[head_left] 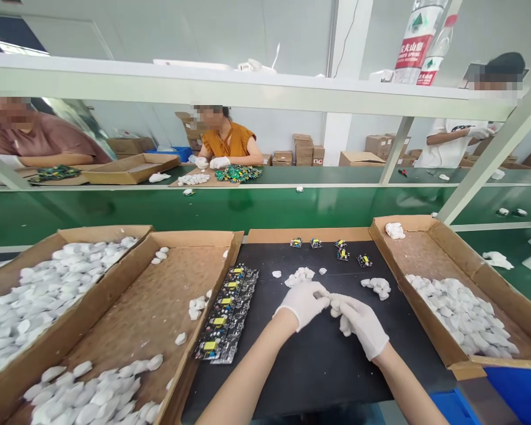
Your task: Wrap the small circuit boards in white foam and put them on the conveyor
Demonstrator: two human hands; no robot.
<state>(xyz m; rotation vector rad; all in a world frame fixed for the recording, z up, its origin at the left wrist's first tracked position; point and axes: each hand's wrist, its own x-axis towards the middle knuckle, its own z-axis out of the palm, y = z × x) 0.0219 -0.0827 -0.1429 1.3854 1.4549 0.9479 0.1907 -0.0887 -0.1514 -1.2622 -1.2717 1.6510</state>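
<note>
White lumps (pixel 301 275) lie in a loose heap on the black mat (pixel 310 378), just beyond my left hand (pixel 304 304) as I watch through the head view, with one stray lump to either side. Both hands are gloved in white; the left is narrowed, thumb and forefinger drawn together, and its tips meet those of my right hand (pixel 360 321), whose fingers are bent inward. White against white, I cannot tell whether a lump is pinched between them or tucked under the right fingers. A second cluster (pixel 377 287) sits past the right hand, near the right tray (pixel 429 251), which carries a big pile of the same lumps. To my left, a row of boards (pixel 225 302) runs along the mat's edge, beside the near tray (pixel 150 295), where lumps are scattered and, toward me, heaped; the far-left tray (pixel 101 232) is heaped with more. A few small boards (pixel 316 243) lie near the mat's far edge. Beyond, I see the green belt (pixel 265 208), three co-workers (pixel 236 141) across it, and two water bottles (pixel 413 44) on the shelf (pixel 248 91) overhead
</note>
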